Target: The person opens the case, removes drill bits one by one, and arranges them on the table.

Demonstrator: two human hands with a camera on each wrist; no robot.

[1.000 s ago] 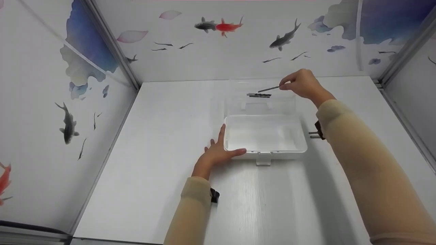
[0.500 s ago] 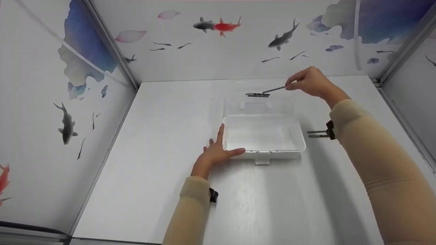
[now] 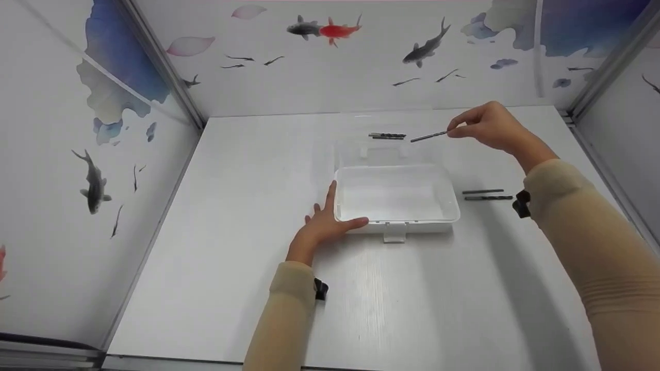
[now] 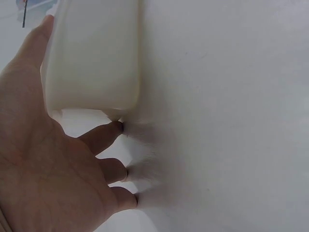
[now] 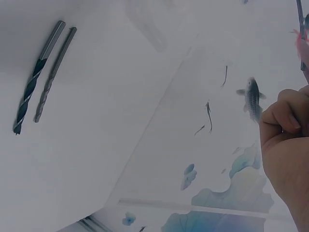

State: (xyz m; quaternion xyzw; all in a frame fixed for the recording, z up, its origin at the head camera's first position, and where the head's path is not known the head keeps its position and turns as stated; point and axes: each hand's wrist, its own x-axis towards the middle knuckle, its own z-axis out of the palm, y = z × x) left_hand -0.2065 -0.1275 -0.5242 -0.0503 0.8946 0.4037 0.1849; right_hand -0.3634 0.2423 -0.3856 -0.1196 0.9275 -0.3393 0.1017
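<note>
A clear plastic box (image 3: 397,226) stands on the white table, its transparent lid (image 3: 350,152) swung back behind it. At the box's near left corner my left hand (image 3: 326,224) rests with fingers spread, thumb along the front rim and index finger along the left side. My right hand (image 3: 490,126) pinches one end of a thin drill bit (image 3: 429,136) in the air, behind and to the right of the box. Several drill bits (image 3: 386,136) lie together at the lid; whether in it or behind it, I cannot tell.
To the right of the box lie a plain-looking drill bit (image 3: 483,191) and a darker spiral drill bit (image 3: 488,198), side by side. A latch (image 3: 395,233) juts from the box front. Fish-patterned walls (image 3: 309,72) enclose the table at the back and sides.
My right hand has moved to the right, taking the pinched drill bit away from the group at the lid. The two drill bits beside the box now show fully. The left hand keeps its place.
</note>
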